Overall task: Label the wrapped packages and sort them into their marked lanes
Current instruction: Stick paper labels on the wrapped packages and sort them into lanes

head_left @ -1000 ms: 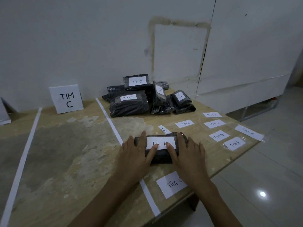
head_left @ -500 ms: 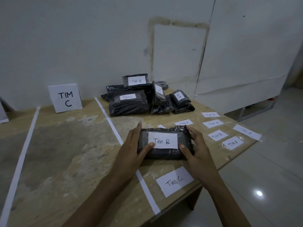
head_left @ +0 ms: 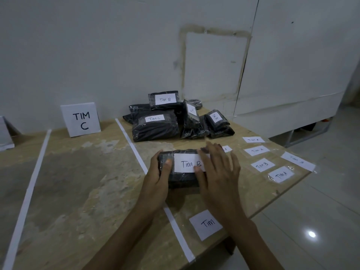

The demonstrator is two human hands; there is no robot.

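A black wrapped package [head_left: 181, 179] with a white "TIM B" label [head_left: 187, 163] lies on the wooden table [head_left: 81, 184], just right of a white lane strip [head_left: 136, 151]. My left hand [head_left: 158, 175] grips its left end, thumb on top. My right hand [head_left: 218, 172] lies flat over its right side, fingers straight, covering the label's right edge. A pile of labelled black packages [head_left: 155, 127] sits at the back. A standing "TIM C" sign [head_left: 80, 119] marks the lane to the left.
Loose paper labels [head_left: 263, 164] marked TIM A and TIM B lie in rows on the right part of the table, one more [head_left: 206, 224] near the front edge. Another white strip [head_left: 31, 184] runs at the left. The table ends at the right, above a tiled floor [head_left: 311, 221].
My right hand moved from gripping the package's right end to lying flat over its top. My left hand stays on the left end. The package has barely shifted.
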